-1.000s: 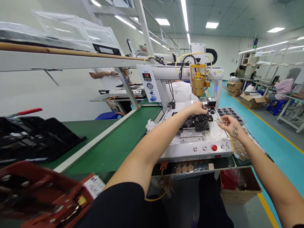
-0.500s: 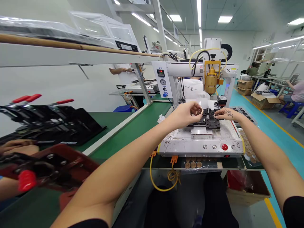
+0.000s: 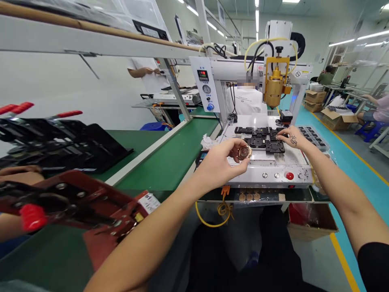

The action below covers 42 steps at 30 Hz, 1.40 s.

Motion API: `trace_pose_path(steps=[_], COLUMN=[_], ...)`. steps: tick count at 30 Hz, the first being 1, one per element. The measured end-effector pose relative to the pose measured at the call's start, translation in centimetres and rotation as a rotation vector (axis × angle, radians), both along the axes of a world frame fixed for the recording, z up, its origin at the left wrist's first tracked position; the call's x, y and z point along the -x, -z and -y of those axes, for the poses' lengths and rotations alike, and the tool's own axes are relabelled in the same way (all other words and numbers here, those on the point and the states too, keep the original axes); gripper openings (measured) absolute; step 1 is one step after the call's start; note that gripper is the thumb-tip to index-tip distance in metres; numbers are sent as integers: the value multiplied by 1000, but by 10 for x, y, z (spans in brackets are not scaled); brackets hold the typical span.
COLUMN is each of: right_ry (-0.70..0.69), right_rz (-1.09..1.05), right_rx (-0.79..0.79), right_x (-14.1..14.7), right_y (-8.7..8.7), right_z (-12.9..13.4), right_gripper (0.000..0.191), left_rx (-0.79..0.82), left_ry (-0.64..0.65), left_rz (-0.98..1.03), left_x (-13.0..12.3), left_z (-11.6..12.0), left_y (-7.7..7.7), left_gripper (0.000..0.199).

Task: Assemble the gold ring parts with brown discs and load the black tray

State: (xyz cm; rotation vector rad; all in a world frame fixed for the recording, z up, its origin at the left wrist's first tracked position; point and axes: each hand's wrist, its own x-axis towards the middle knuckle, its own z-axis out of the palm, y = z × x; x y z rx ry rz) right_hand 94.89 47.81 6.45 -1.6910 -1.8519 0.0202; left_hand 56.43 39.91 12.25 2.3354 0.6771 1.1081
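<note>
A rose-gold watch case (image 3: 244, 152) is pinched between the thumb and fingers of my left hand (image 3: 226, 160). It is held in the air in front of the black fixture (image 3: 258, 140), with its round face turned toward me. My right hand (image 3: 292, 138) is at the fixture's right part, its thumb and fingertips drawn together against it. Whatever lies between those fingertips is too small and hidden to make out. The fixture sits on the white bed of a bench machine (image 3: 234, 172), under a gold-coloured dispensing head (image 3: 273, 87).
Left of the machine runs a green bench (image 3: 170, 158). Red-handled black clamps (image 3: 60, 146) and a brown clamp press (image 3: 91, 207) stand there, with another person's arm nearby. At right lies a tray of dark parts (image 3: 314, 138). Round tan pieces (image 3: 249, 196) lie below the machine's front.
My left hand has drawn the watch case back from the fixture, toward me and leftward. My right hand stays at the fixture. The camera view has tilted down.
</note>
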Motion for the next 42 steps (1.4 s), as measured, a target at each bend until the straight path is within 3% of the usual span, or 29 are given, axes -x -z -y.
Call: trace_pose_path(steps=[4,6,9,12,15,17,19,21,23,27,32,42], right_ry=[159,254,360,450,491,372,115,-129,-237,-231,-251,-204], right_rz=[-57,-111,-156,-170,-152,-175,-221,-219,-172,-88,-2,-11], right_rx=[-172,-305,-323,-340,-427,-413,-277,-98,18,82,88,-98], right_x=[9,11,13,19,43,70,102,129,147,157,155,158], right_y=[20,41,74,96,106,112,123,137,154,179,188,213], right_z=[76,126,184,205,208,212,214,211,201,180,177,185], right_gripper=[36,29,34,44,38,27,17,17,22,24,27,22], left_rx=[0,47,166,308,312,263,238,227,228,262,283,459], left_ry=[-39,-36,38,192,260,255,263,283,297,312,330,412], left_rz=[36,43,11,-144,-306,-351,-354,-339,-333,-320,-273,-383], left_x=[12,20,23,10,-5,-10,-9,-6,-3,0,0,5], left_z=[14,21,28,26,17,12,13,17,22,26,24,12], left_y=[40,68,113,157,196,216,229,236,238,235,235,209], left_gripper=[31,33,33,32,32,31,31,32,33,34,32,28])
